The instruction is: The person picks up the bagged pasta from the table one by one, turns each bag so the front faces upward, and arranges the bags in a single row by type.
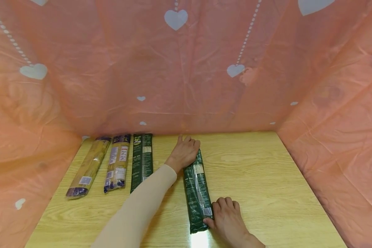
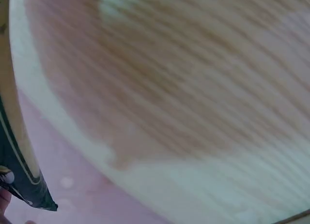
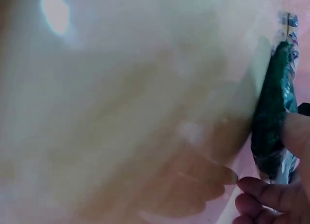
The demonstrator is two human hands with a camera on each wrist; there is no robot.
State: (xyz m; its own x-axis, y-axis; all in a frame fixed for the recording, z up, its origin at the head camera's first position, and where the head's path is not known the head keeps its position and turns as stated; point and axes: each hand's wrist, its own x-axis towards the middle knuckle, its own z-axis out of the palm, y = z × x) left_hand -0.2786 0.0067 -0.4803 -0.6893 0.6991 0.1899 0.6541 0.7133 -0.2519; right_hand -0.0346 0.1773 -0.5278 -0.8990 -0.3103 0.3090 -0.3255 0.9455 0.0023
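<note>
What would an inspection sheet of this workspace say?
Surface: wood-grain table, with a glare patch.
Job's things: held green pack; to its left lie the second green pack, the middle yellow pack and the far-left yellow pack.
Clutter: nothing seen.
Hands: left hand covers the held green pack's far end, its exact grip hidden; right hand grips the near end.
Cables: nothing seen.
Surroundings: pink sheet behind and both sides, with white hearts.

Looks glossy and crinkled, like plastic film, on the held green packet [image 1: 197, 193]. Shows smooth, shiny wood grain on the table [image 1: 266, 186].
</note>
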